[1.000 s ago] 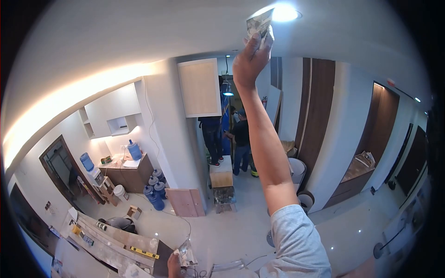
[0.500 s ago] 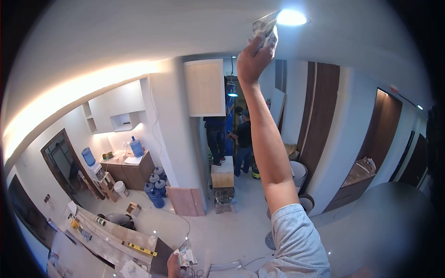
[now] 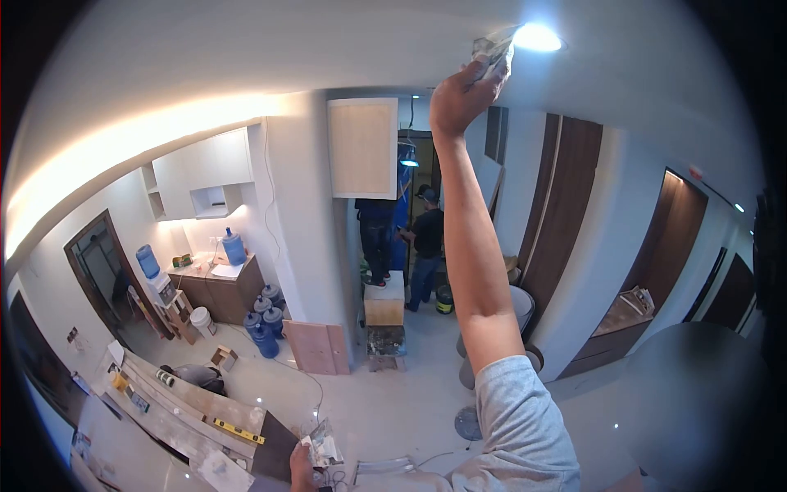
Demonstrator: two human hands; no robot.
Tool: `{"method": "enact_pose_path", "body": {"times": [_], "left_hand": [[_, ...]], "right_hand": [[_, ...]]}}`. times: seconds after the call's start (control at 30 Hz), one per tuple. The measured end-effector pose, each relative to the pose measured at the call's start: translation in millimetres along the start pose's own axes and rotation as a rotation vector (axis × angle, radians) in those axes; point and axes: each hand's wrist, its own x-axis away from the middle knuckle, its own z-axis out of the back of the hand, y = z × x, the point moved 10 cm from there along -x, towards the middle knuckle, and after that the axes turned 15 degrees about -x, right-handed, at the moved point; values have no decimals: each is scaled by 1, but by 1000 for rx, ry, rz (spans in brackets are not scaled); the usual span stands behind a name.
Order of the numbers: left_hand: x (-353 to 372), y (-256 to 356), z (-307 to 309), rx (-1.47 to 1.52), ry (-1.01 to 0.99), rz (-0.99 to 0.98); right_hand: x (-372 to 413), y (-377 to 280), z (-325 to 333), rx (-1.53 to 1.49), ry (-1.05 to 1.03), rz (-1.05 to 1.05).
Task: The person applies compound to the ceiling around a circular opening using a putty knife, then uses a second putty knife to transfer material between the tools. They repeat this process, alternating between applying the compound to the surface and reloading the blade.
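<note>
My right hand (image 3: 469, 97) is raised overhead on an outstretched arm with a grey sleeve. Its fingers are closed round a putty knife (image 3: 493, 45), whose broad, smeared blade is at the white ceiling (image 3: 361, 49), just left of a lit round downlight (image 3: 538, 37). Low in the view, my left hand (image 3: 302, 469) grips a second flat scraper (image 3: 323, 443) carrying a whitish lump of putty. The handles of both tools are mostly hidden by my fingers.
Below left is a long worktop (image 3: 184, 410) with a yellow spirit level (image 3: 238, 431). A person (image 3: 197, 379) crouches behind it. Two people stand near the doorway, one on a box (image 3: 384, 303). Blue water bottles (image 3: 262, 338) and a leaning board (image 3: 316, 348) are on the left.
The whole view has shifted slightly. The putty knife's blade now lies flatter towards the ceiling beside the downlight. My left hand still holds its scraper low down, a little further left in view.
</note>
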Motion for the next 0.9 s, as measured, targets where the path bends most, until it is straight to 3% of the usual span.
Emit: {"method": "enact_pose_path", "body": {"times": [0.1, 0.2, 0.37, 0.5, 0.53, 0.6, 0.7, 0.8, 0.9], "left_hand": [[3, -4, 5, 51, 2, 30], [-36, -62, 46, -6, 20, -47], [-12, -51, 59, 42, 59, -17], [0, -31, 46, 190, 64, 19], [-2, -27, 43, 197, 35, -1], [-7, -24, 37, 211, -21, -36], [-12, -22, 36, 168, 11, -58], [-14, -32, 47, 73, 81, -38], [-3, -24, 43, 112, 88, 13]], "right_hand": [[4, 1, -5, -66, 78, -88], [6, -6, -14, -79, 127, -113], [21, -20, -49, 84, 134, -127], [79, -19, -122, 181, -50, -311], [79, -50, -128, 53, -42, -162], [92, -68, -140, -17, -171, -96], [91, -68, -124, 182, -290, 100], [67, -48, -57, 16, -65, -81], [42, -6, -24, -188, 15, -181]]}}
